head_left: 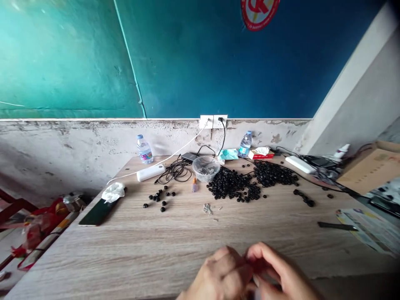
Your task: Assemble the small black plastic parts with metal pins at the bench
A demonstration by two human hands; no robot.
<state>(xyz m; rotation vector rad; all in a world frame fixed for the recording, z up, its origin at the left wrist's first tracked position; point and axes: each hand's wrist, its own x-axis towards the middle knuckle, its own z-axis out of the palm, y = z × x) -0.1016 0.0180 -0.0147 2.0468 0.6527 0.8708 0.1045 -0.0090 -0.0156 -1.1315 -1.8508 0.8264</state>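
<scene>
My left hand [220, 273] and my right hand [275, 271] meet over the front edge of the table, with fingertips pinched close together. Whatever they hold is hidden behind the fingers. Beyond them lies a small heap of silver pins or screws [207, 209], with a few strays beside it. Farther back, small round black pieces form one pile [229, 183] and a second pile [275, 173] to its right. Several loose black pieces [163, 203] are scattered on the left. A clear plastic tub [206, 166] contains more small silvery parts. Near it stands a small bottle with an orange cap [194, 185].
A dark phone [96, 212] with crumpled tissue [113, 192] lies at left. Along the back are a water bottle [144, 150], coiled black cable [176, 170] and a red tissue box [261, 155]. At right are a black strip [337, 226] and a cardboard box [370, 166].
</scene>
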